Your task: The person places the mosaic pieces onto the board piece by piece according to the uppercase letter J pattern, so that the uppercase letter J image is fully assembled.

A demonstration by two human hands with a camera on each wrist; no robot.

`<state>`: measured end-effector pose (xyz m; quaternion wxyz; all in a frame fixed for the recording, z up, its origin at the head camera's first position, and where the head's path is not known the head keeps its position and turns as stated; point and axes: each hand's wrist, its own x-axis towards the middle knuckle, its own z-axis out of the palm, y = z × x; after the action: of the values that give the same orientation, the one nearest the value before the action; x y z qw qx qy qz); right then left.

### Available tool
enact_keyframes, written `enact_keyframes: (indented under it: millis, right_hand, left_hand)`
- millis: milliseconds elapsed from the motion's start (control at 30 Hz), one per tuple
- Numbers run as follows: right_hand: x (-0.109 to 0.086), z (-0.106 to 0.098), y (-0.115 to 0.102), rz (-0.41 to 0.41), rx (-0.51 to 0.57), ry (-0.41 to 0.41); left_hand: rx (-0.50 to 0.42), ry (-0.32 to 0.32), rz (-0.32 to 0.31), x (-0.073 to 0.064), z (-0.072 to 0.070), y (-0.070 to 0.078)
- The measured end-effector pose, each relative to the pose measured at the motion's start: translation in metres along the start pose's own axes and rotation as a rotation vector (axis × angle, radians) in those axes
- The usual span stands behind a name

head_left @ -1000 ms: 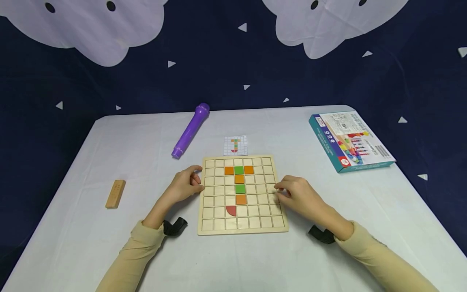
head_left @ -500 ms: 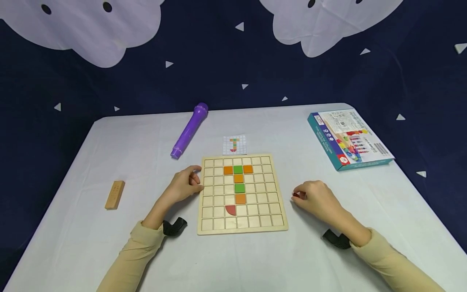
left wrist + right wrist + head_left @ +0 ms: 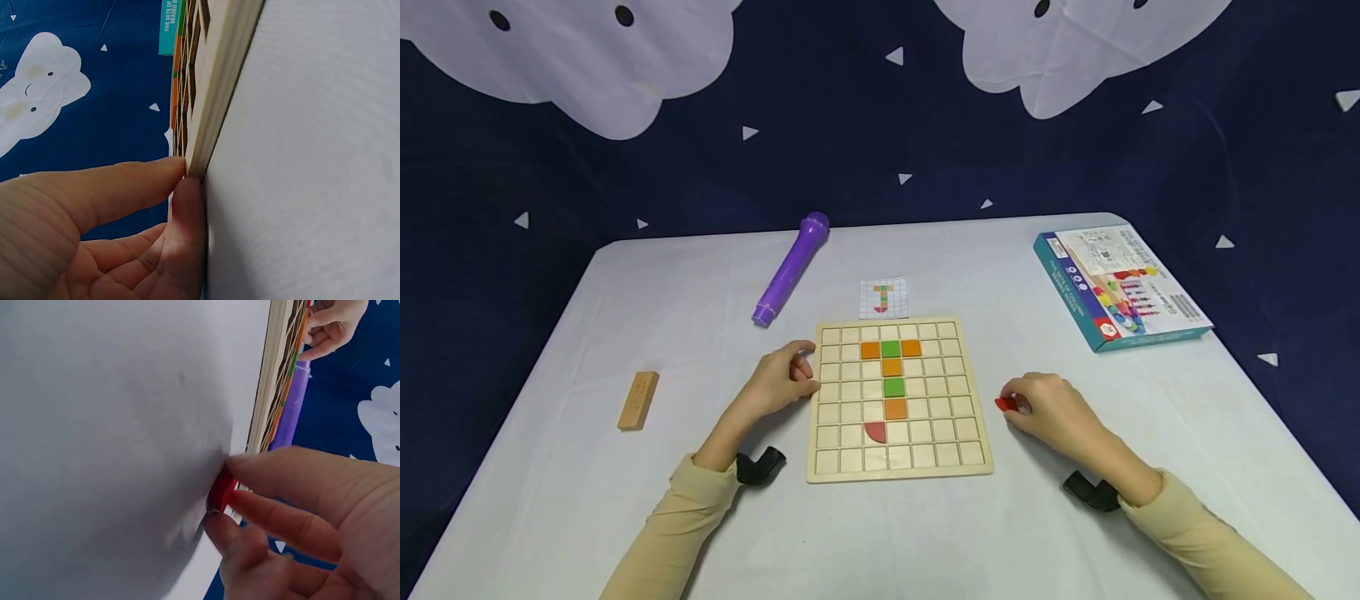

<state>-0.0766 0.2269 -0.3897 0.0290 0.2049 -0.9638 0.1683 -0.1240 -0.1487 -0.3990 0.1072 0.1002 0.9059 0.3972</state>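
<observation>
A square wooden grid board [image 3: 837,460] lies mid-table. Orange and green square tiles form a T-shaped line on it, with a red quarter-circle tile [image 3: 876,432] low in the pattern. At the board's left edge, my left hand [image 3: 777,382] holds on with thumb and a fingertip; the left wrist view shows the thumb [image 3: 125,194] right at the rim. To the right of the board, my right hand [image 3: 1054,408] pinches a small red block [image 3: 1006,403] close over the tablecloth. In the right wrist view, thumb and fingers cover part of this red block [image 3: 221,490].
Behind the board is a small pattern card [image 3: 883,298]. A purple microphone-shaped tube [image 3: 792,268] lies at the back left, and a wooden block [image 3: 638,401] at the left. A flat teal box [image 3: 1123,287] occupies the back right.
My right hand has moved right, away from the board's edge, and the red block now shows between its fingers. The left hand has stayed at the board's left edge.
</observation>
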Motion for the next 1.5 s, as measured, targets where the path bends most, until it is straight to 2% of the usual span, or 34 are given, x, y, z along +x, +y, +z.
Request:
enact_keyframes:
  millis: [133, 267, 700, 1000, 1500]
  right_hand:
    - [0.002, 0.001, 0.0, -0.075, 0.024, 0.006]
    - [0.003, 0.003, 0.0, -0.115, 0.04, 0.008]
    - [0.006, 0.003, 0.001, -0.14, 0.025, -0.025]
    - [0.01, 0.003, 0.002, -0.233, 0.068, -0.057]
    - [0.019, 0.004, -0.014, -0.333, 0.116, 0.015]
  left_hand:
    - [0.001, 0.0, 0.0, 0.0, 0.0, 0.001]
    - [-0.002, -0.001, 0.0, 0.0, 0.0, 0.0]
    - [0.0, 0.004, 0.0, 0.001, 0.001, -0.001]
    - [-0.013, 0.006, -0.008, 0.001, 0.001, -0.001]
    - [-0.015, 0.007, -0.009, 0.002, 0.001, -0.002]
